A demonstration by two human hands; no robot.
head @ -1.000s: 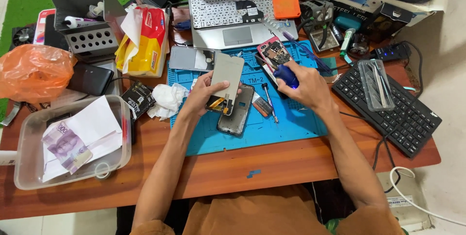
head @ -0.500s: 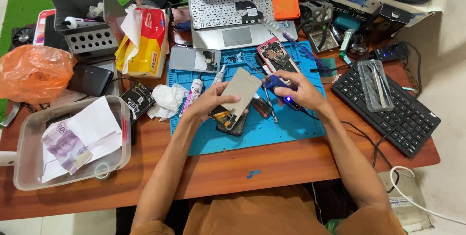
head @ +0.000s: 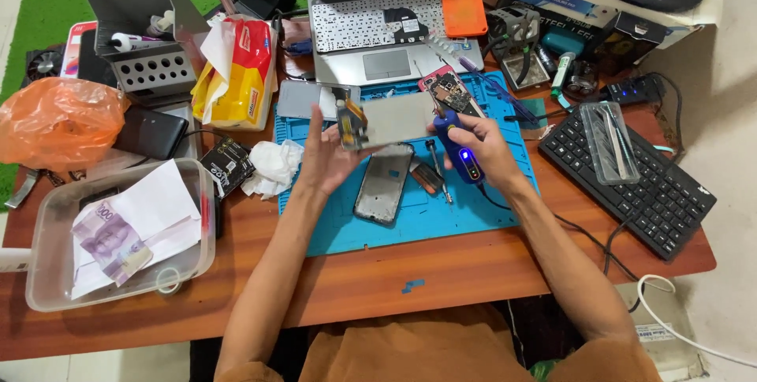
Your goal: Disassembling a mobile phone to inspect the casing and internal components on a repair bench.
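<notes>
The left hand grips a detached phone screen panel by its left end, holding it raised above the blue work mat, grey back face up, with a yellow-tipped flex tail at the gripped end. The right hand is closed around a blue powered hand tool with a lit blue indicator, just right of the panel; its cable runs off the mat's right edge. Whether the tool tip touches the panel cannot be determined.

Hazards, judged from this arrangement:

- The panel is supported at one end only — pressure from the tool at the free end could flex or crack it.
- The flex tail sits under the left fingers; a tighter grip or a twist could crease or tear it.
- A phone frame lies on the mat directly below the panel. A slip would drop the panel or the tool onto it.
- Loose screwdrivers lie on the mat just right of the frame — the right wrist could sweep them aside.
</notes>
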